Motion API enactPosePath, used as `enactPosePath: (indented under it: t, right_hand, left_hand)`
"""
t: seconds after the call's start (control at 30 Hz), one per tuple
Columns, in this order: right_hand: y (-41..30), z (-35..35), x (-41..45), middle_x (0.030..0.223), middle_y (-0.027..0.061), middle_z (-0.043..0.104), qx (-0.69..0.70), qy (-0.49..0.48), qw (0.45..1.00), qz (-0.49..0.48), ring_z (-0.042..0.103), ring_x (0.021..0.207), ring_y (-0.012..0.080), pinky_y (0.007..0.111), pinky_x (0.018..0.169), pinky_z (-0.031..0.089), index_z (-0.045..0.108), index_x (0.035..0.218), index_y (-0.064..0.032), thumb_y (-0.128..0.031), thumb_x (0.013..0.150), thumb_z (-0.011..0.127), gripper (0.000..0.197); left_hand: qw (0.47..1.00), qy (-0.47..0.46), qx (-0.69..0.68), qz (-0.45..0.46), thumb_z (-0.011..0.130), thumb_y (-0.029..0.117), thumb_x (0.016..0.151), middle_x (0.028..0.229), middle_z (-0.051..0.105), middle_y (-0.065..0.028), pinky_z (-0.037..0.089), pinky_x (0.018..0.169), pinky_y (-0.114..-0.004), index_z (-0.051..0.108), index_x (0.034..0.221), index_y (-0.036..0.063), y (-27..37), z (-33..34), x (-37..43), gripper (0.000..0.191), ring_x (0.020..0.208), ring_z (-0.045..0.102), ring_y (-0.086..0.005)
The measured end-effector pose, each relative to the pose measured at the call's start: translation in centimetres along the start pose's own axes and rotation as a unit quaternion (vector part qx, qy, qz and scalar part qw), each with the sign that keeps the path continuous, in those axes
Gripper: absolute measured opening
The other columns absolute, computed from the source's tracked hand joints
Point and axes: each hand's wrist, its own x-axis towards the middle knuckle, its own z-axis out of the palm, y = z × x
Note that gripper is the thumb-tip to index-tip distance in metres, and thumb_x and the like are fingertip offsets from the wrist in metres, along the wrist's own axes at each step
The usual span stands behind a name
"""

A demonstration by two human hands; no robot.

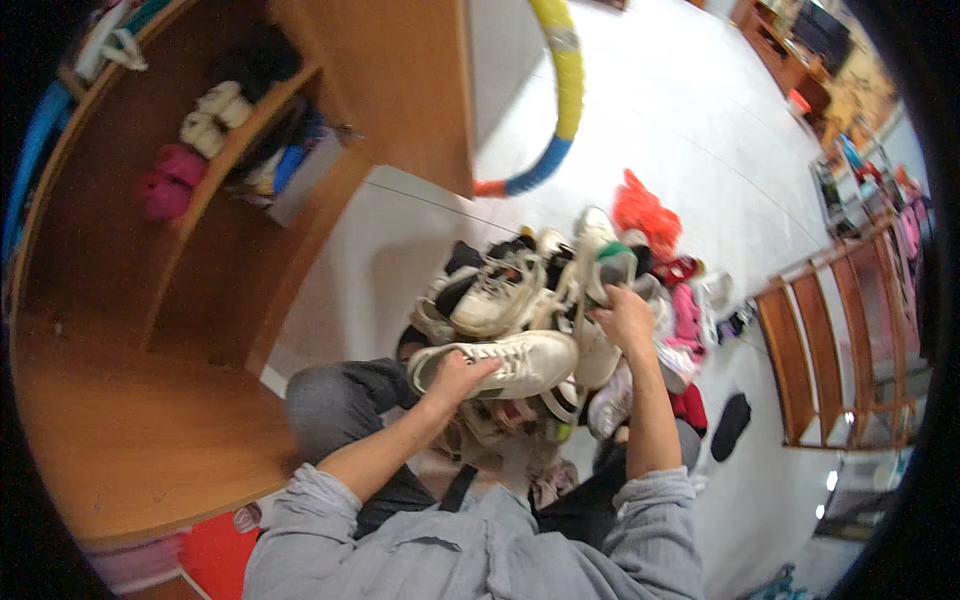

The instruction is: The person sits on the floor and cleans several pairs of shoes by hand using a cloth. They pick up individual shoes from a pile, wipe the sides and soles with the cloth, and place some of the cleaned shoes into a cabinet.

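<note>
My left hand grips a white lace-up sneaker by its ankle opening, thumb across the laces. The toe points right, and the sneaker is held above my lap. My right hand pinches the rear of another white shoe, which has a green patch and a grey inside. Its lower part blends into the shoes around it. Beneath and beyond both hands lies a heap of mixed shoes, with a scuffed white sneaker on top at the left. Pink shoes lie at the heap's right side.
At the left stands an open wooden cabinet with cream shoes and pink shoes on its shelves. A yellow and blue hoop rests by its door. Beyond the heap lies a red plastic bag. A black insole and wooden rack are right.
</note>
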Motion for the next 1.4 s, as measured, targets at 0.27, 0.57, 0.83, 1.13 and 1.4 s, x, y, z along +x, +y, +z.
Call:
enactPosePath:
  t: [0.27,0.57,0.83,1.13,1.4]
  right_hand:
    - [-1.2,1.1,-6.1,0.096,0.0048,0.055,-0.188,-0.038,0.953,-0.236,0.051,0.094,0.0246,0.036,0.071,0.047,0.067,0.092,-0.0186,-0.013,0.075,0.057,0.020]
    - [-2.3,4.8,-9.1,0.093,0.0078,0.052,-0.097,-0.102,0.968,-0.207,0.052,0.087,0.0301,0.039,0.067,0.048,0.061,0.094,-0.0107,-0.025,0.068,0.065,0.030]
    - [-1.7,4.6,-10.1,0.119,0.0112,0.045,-0.094,-0.143,0.959,-0.226,0.053,0.092,0.0323,0.038,0.073,0.049,0.045,0.124,-0.0149,-0.014,0.069,0.066,0.059]
    - [0.5,5.3,-11.8,0.132,0.0127,0.039,-0.055,-0.051,0.969,-0.236,0.053,0.096,0.0311,0.037,0.074,0.049,0.043,0.125,-0.0142,-0.012,0.069,0.063,0.059]
    - [2.7,3.8,-14.0,0.133,0.0161,0.038,-0.038,-0.050,0.978,-0.200,0.051,0.100,0.0302,0.037,0.072,0.049,0.054,0.109,-0.0081,-0.012,0.069,0.062,0.042]
  left_hand:
    - [0.904,-0.119,0.371,0.174,0.063,0.030,0.074,0.084,0.062,-0.0182,0.046,0.070,-0.039,0.061,0.091,0.0023,-3.5,5.4,0.7,0.033,0.080,0.060,-0.0325]
    - [0.897,-0.105,0.418,0.096,0.059,0.033,0.075,0.089,0.061,-0.0208,0.045,0.074,-0.043,0.058,0.092,0.0023,-4.5,7.2,2.2,0.036,0.086,0.057,-0.0379]
    - [0.811,-0.056,0.449,0.372,0.061,0.019,0.077,0.088,0.056,-0.0168,0.045,0.073,-0.043,0.055,0.094,0.0014,-2.9,5.0,-1.1,0.025,0.086,0.055,-0.0339]
    - [0.681,0.037,0.550,0.482,0.054,-0.001,0.071,0.080,0.047,-0.0118,0.046,0.063,-0.041,0.052,0.114,0.0099,-1.5,6.0,1.0,0.044,0.073,0.052,-0.0303]
    - [0.569,0.118,0.648,0.493,0.058,0.008,0.066,0.076,0.045,-0.0089,0.048,0.047,-0.032,0.053,0.069,0.0102,-1.7,6.4,4.4,0.006,0.072,0.052,-0.0257]
